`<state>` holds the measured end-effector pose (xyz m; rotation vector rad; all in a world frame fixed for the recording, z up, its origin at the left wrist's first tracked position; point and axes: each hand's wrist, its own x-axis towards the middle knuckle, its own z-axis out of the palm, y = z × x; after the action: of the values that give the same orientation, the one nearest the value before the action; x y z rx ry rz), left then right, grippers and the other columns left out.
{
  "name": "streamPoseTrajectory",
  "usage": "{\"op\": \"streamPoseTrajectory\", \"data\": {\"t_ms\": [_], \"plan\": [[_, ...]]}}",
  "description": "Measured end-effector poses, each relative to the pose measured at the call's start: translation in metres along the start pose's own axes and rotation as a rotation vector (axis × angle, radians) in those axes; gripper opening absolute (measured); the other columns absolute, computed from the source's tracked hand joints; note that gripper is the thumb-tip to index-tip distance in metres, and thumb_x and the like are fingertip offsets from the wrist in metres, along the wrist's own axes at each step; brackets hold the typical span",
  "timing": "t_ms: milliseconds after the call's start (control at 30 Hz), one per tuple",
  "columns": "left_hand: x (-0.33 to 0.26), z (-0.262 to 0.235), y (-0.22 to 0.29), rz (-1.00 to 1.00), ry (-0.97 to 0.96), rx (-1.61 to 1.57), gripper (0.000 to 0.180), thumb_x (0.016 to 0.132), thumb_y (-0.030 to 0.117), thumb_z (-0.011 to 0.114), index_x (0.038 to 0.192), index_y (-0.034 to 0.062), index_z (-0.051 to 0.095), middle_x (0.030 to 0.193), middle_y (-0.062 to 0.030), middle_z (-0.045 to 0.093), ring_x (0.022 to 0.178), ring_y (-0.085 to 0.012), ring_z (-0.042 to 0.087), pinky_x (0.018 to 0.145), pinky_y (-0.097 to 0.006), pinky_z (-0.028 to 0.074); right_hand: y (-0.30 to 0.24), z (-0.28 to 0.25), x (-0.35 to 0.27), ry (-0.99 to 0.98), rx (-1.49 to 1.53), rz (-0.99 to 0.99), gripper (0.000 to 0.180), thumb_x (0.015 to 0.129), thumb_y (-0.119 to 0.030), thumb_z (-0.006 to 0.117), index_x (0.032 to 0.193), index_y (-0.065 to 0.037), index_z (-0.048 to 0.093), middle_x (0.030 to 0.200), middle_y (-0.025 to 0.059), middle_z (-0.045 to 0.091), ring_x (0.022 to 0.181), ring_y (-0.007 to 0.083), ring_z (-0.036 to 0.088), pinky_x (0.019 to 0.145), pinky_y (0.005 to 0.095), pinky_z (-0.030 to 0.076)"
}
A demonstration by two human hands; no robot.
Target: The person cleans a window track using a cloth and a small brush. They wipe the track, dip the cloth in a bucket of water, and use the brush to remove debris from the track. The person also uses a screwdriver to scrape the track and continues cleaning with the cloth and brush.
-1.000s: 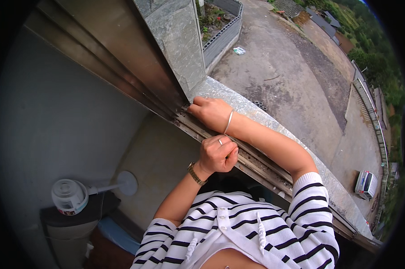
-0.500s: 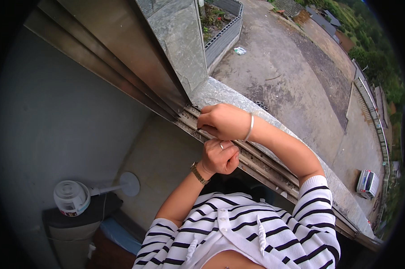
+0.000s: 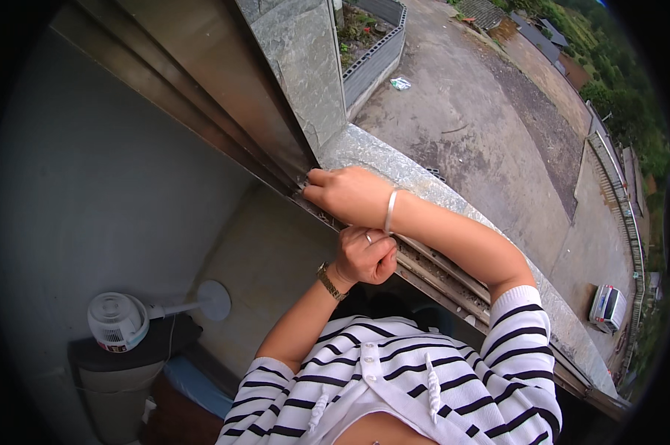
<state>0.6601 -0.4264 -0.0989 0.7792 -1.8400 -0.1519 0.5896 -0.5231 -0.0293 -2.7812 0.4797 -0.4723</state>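
Right hand [image 3: 346,194] flat on the window track [image 3: 439,271] near its frame corner — fingertips pressing in, left hand [image 3: 365,256] fisted just beside, whether pinching anything — cannot tell.

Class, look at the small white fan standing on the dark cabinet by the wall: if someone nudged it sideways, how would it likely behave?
The white fan looks like light plastic, so it would probably slide or shift easily. Its head lies tilted on the dark cabinet with a thin stem and round base sticking out sideways, so it may well pivot or roll rather than stay put.
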Motion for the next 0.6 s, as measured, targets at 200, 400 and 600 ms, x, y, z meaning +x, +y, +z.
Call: {"op": "streamPoseTrajectory", "data": {"t_ms": [200, 400, 600], "plan": [[0.002, -0.001, 0.0, 0.012, 0.036, 0.019, 0.005, 0.071, 0.008, 0.061, 0.067, 0.0061, 0.058, 0.066, -0.0062, 0.057, 0.059, -0.0249, 0.057, 0.055, -0.035, 0.047, -0.002, -0.017, -0.003, -0.151, 0.037, -0.019, 0.016, 0.073, -0.009, 0.064, 0.087, -0.003, 0.062, 0.089, 0.0144, 0.06, 0.076, 0.0343, 0.067, 0.066, 0.043, 0.056], [0.005, 0.002, -0.001, 0.008, 0.013, -0.041, 0.006, 0.071, 0.008, 0.062, 0.067, 0.0057, 0.058, 0.066, -0.007, 0.057, 0.055, -0.0262, 0.056, 0.054, -0.036, 0.048, 0.013, 0.01, 0.001, -0.032, 0.106, 0.032, 0.012, 0.075, -0.009, 0.065, 0.084, -0.003, 0.064, 0.083, 0.0144, 0.06, 0.074, 0.0369, 0.065, 0.065, 0.0433, 0.054], [0.006, 0.001, 0.001, 0.014, 0.033, -0.049, 0.006, 0.073, 0.007, 0.06, 0.068, 0.0049, 0.057, 0.063, -0.0073, 0.054, 0.053, -0.0262, 0.055, 0.05, -0.036, 0.047, 0.016, -0.011, -0.011, 0.045, 0.074, 0.183, 0.011, 0.082, -0.011, 0.063, 0.09, -0.003, 0.063, 0.082, 0.0143, 0.059, 0.074, 0.0362, 0.062, 0.067, 0.0441, 0.051]]}}
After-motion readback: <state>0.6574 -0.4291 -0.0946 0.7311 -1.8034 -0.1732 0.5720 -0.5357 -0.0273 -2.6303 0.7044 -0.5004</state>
